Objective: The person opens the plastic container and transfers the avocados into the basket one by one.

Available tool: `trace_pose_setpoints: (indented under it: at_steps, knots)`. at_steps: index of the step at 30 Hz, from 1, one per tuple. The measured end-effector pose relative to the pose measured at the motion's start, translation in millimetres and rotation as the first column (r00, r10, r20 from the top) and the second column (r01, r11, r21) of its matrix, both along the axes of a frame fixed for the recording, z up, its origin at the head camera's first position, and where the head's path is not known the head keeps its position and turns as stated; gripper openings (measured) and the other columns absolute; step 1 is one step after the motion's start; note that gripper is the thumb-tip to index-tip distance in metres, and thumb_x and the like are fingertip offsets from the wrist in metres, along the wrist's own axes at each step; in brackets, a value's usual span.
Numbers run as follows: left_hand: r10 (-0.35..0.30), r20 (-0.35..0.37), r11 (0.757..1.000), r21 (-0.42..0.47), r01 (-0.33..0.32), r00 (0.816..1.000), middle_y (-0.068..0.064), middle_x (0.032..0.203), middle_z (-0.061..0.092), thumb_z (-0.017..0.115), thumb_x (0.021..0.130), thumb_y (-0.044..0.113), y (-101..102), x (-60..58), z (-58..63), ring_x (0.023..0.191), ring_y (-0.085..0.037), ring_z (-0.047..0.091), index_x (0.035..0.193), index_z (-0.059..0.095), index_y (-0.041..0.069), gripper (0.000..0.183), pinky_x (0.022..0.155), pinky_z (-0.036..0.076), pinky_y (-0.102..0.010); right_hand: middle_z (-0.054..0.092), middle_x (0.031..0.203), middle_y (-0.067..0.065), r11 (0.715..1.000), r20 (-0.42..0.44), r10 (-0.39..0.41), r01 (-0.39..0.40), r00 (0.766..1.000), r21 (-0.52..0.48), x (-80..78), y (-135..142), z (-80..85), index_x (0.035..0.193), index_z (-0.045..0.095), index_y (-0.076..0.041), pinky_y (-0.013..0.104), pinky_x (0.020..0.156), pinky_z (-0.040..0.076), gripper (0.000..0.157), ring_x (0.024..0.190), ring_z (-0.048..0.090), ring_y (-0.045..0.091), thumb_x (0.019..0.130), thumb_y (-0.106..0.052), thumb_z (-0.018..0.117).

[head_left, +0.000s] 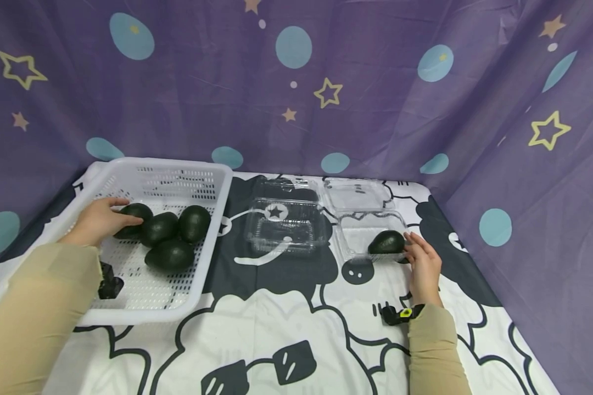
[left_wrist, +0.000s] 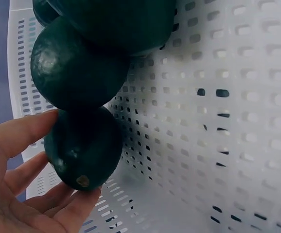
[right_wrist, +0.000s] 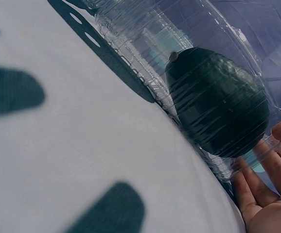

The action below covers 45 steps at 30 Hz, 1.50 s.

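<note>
A white perforated basket (head_left: 201, 285) at the left contains several dark green avocados, one of them an avocado (head_left: 170, 257) nearest the front. My left hand (head_left: 98, 220) reaches over its left side and holds the leftmost avocado (left_wrist: 84, 150), thumb on one side and fingers on the other. At the right, an open clear plastic clamshell box (head_left: 348, 233) has a single avocado (head_left: 386, 242) in its front right part. My right hand (head_left: 424, 270) rests with nearly straight fingers against this box's right side, beside the avocado. Through the clear wall the avocado (right_wrist: 216, 102) shows up close.
Between the basket and the right-hand box stands another clear plastic box (head_left: 286, 225). A black-and-white cartoon cloth (head_left: 272, 312) covers the table. Behind and to the right hangs a purple curtain (head_left: 375, 82) with stars. Both wrists carry small black cameras.
</note>
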<state>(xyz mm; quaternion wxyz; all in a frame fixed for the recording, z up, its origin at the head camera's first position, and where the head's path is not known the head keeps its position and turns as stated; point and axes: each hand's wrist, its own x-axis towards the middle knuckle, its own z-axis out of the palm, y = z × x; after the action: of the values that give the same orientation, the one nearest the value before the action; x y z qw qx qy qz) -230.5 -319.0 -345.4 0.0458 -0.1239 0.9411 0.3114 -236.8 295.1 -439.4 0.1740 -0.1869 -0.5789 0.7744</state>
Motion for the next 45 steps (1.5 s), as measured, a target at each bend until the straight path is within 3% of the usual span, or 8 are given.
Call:
trace_pose_setpoints:
  at_steps: [11,26,35,45]
  knots:
    - [0.016,-0.074,0.997,-0.069,-0.021,0.997,-0.044,0.138,0.038,0.065,0.092,0.027,8,3.2,9.8,0.123,-0.058,0.042,0.142,0.039,-0.014,0.069,0.099,0.042,-0.065,0.074,0.099,-0.015,1.000,0.009,0.019,-0.019,1.000,0.010,1.1,0,-1.1,0.133,0.056,0.003,0.015,0.077,0.050,0.041,0.087,0.062,0.004,0.093,0.006,0.046]
    - [0.064,-0.132,0.997,0.041,-0.059,0.989,-0.042,0.141,0.040,0.060,0.096,0.027,22,-0.2,24.0,0.130,-0.055,0.039,0.145,0.036,-0.014,0.068,0.108,0.035,-0.065,0.073,0.109,-0.010,0.999,0.037,0.025,-0.026,0.999,0.044,-0.2,0,-2.2,0.138,0.052,0.004,0.016,0.079,0.049,0.045,0.088,0.061,0.005,0.093,0.003,0.047]
    - [0.067,-0.237,0.997,0.061,-0.054,0.969,-0.037,0.142,0.044,0.058,0.097,0.031,34,-1.3,36.3,0.131,-0.050,0.042,0.142,0.042,-0.012,0.064,0.108,0.036,-0.060,0.074,0.103,-0.012,0.999,0.014,0.016,-0.017,1.000,0.028,1.9,-1,-0.1,0.134,0.056,0.004,0.016,0.078,0.050,0.041,0.086,0.062,0.005,0.093,0.005,0.048]
    - [0.089,-0.230,0.978,0.206,-0.041,0.969,-0.031,0.150,0.039,0.056,0.098,0.036,51,-6.3,47.9,0.135,-0.047,0.040,0.150,0.035,-0.006,0.070,0.109,0.039,-0.058,0.073,0.103,-0.013,0.999,0.014,0.019,-0.020,1.000,0.038,3.2,0,0.9,0.137,0.053,0.005,0.016,0.079,0.049,0.045,0.087,0.062,0.005,0.093,0.004,0.047]
